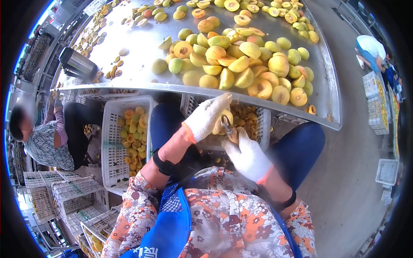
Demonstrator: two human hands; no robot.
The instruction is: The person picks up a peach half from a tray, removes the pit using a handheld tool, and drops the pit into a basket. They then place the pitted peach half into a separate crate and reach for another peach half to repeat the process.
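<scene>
My left hand (207,119), in a white knit glove with an orange cuff, is closed around a yellow peach half (228,115), partly hidden by the fingers. In my gloved right hand (251,158) is a pitting tool (226,121) with a metal loop and a short wooden-looking handle. The loop lies right at the fruit. Both hands are in front of the table edge, over a white crate (263,124) that holds peach pieces. Just beyond them, a heap of halved yellow peaches (241,53) covers part of the metal table (142,73).
A white crate of peach halves (109,142) stands left of my legs. A steel cup (77,63) lies tipped on the table's left end. One person (47,137) sits at left; another (371,48) bends near stacked crates (375,103) at right. Empty crates (77,193) stand lower left.
</scene>
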